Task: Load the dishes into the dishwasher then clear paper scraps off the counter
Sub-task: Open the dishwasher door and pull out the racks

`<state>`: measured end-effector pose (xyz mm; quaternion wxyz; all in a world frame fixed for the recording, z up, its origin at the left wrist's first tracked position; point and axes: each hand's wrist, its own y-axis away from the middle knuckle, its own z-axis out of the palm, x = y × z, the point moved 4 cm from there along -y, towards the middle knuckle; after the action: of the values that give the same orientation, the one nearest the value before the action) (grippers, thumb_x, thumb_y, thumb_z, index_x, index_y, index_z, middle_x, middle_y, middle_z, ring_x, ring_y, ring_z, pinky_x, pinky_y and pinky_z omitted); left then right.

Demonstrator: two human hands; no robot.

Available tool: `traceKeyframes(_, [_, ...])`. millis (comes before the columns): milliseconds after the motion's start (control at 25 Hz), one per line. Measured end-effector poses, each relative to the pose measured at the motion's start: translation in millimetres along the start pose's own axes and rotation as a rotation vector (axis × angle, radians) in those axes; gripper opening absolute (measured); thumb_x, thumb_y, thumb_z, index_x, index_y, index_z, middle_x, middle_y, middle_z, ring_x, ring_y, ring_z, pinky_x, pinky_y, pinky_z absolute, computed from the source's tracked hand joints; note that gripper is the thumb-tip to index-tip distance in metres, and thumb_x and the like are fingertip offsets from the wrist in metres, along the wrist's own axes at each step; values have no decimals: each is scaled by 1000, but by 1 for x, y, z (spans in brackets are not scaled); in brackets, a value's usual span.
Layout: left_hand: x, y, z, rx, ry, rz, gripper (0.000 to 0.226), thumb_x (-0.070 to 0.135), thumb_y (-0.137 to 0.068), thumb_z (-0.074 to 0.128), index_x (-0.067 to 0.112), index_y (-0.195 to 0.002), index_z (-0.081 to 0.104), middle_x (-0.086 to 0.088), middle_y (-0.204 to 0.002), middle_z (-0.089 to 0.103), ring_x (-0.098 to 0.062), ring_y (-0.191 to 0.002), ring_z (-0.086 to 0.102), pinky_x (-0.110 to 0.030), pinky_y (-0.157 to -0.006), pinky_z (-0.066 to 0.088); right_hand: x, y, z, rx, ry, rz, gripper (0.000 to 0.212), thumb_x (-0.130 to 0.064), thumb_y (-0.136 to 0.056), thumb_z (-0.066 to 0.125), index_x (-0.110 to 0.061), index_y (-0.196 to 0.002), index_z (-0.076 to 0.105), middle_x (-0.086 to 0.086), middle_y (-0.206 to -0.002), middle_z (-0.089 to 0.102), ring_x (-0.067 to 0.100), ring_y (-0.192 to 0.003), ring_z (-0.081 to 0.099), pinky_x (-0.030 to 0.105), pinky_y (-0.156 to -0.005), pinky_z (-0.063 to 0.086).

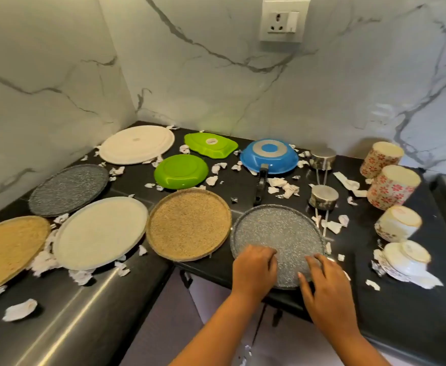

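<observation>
A grey speckled plate (pixel 277 228) lies upside down at the front edge of the black counter (pixel 391 294). My left hand (pixel 255 270) rests on its near left rim with fingers curled. My right hand (pixel 325 283) lies on its near right rim, fingers spread over the edge. Whether either hand has a grip on the plate I cannot tell. More upturned plates lie to the left: a tan one (pixel 189 224), a white one (pixel 100 232), another tan one (pixel 6 250), a second grey one (pixel 68 190). White paper scraps (pixel 282 187) are strewn between the dishes.
At the back lie a large white plate (pixel 137 145), two green plates (pixel 181 171), and an upturned blue pan (pixel 269 157) with a black handle. Two steel ladles (pixel 323 198) and several flowered cups and bowls (pixel 393 191) stand at the right. The marble wall carries a socket (pixel 282 21).
</observation>
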<state>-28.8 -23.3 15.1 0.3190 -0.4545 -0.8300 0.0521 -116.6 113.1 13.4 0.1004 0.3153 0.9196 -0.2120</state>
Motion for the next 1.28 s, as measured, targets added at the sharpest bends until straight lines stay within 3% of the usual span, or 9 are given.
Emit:
traceKeyframes(320, [42, 10, 22, -11, -14, 191, 27, 29, -80, 46, 21, -82, 71, 8, -73, 67, -14, -66, 61, -23, -48, 47, 25, 33, -11, 16, 109, 189, 57, -46, -94, 29, -5, -121, 56, 16, -120, 57, 32, -111, 53, 42, -95, 45])
traceKeyframes(440, [65, 10, 29, -25, 16, 223, 18, 22, -79, 55, 19, -81, 72, 7, -73, 67, -15, -66, 61, -23, -48, 46, 39, 46, -22, 20, 110, 253, 52, -43, -92, 34, -7, -125, 55, 16, -121, 55, 32, -113, 51, 43, -96, 46])
traceKeyframes(680, [114, 24, 46, -62, 72, 294, 16, 16, -76, 62, 14, -88, 73, 4, -84, 70, -18, -75, 61, -24, -58, 48, 73, 75, -50, 62, 83, 364, 49, -42, -91, 37, -8, -121, 56, 15, -122, 56, 31, -115, 52, 42, -95, 46])
traceKeyframes(800, [139, 40, 60, -113, 56, 286, 22, 13, -73, 70, 10, -95, 72, -4, -96, 69, -25, -86, 63, -30, -71, 52, 89, 96, -67, 73, 83, 384, 49, -43, -90, 39, -8, -120, 57, 15, -122, 57, 32, -115, 53, 42, -95, 46])
traceKeyframes(920, [170, 64, 78, -222, 2, 176, 40, 18, -78, 68, 9, -116, 64, -15, -126, 57, -35, -116, 52, -43, -94, 46, 110, 124, -91, 75, 84, 395, 49, -45, -90, 38, -12, -121, 57, 13, -125, 56, 30, -117, 52, 40, -95, 45])
traceKeyframes(1040, [221, 95, 90, -315, 65, 131, 58, 22, -85, 62, 11, -138, 42, -17, -148, 33, -34, -137, 29, -41, -112, 27, 143, 163, -125, 94, 49, 477, 54, -50, -91, 32, -13, -120, 58, 13, -125, 57, 32, -116, 54, 41, -93, 46])
traceKeyframes(1160, [276, 121, 100, -347, 218, 86, 75, 24, -87, 61, 12, -148, 20, -15, -156, 12, -31, -143, 15, -39, -114, 22, 184, 209, -158, 86, 45, 524, 64, -55, -94, 17, -13, -121, 57, 14, -126, 56, 34, -117, 53, 42, -94, 46])
traceKeyframes(1280, [328, 150, 117, -412, 297, 26, 81, 39, -88, 59, 14, -149, 13, -14, -157, 5, -30, -144, 13, -38, -113, 25, 226, 251, -191, 108, 44, 575, 72, -59, -92, 11, -12, -122, 56, 16, -130, 54, 35, -120, 50, 44, -97, 43])
